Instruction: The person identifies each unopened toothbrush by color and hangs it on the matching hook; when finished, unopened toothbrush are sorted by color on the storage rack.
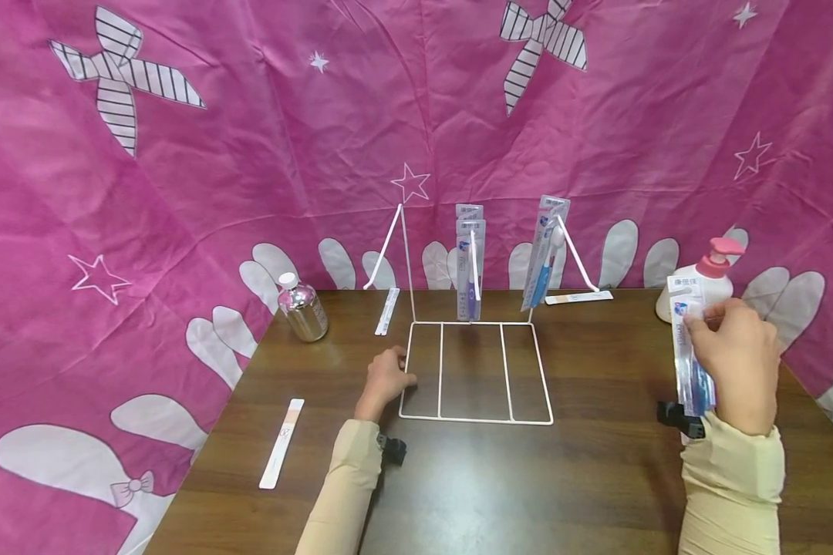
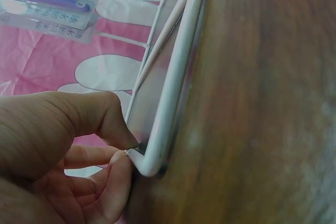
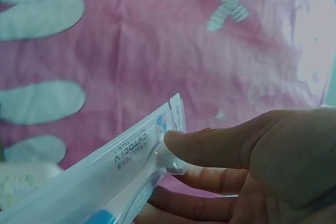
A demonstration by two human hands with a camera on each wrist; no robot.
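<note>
My left hand (image 1: 383, 381) is at the left side of a white wire display rack (image 1: 475, 420). In the left wrist view, its thumb and fingertips pinch the rack's base wire (image 2: 163, 114) near a corner. Over at the right, my right hand (image 1: 739, 358) holds a packaged toothbrush (image 1: 682, 339) upright, the thumb on its clear front near the top in the right wrist view. Packaged toothbrushes with purple handles (image 1: 469, 281) hang on the rack's middle prong. Others with a blue handle (image 1: 543, 266) hang by the right prong; the left prong (image 1: 383, 247) carries none.
A silver bottle (image 1: 305, 312) with a white cap stands at the back left. Behind my right hand is a white pump bottle (image 1: 719, 288) with a pink top. White strips lie on the table: one at left (image 1: 282, 443), one behind the rack (image 1: 387, 311), one at back right (image 1: 578, 297).
</note>
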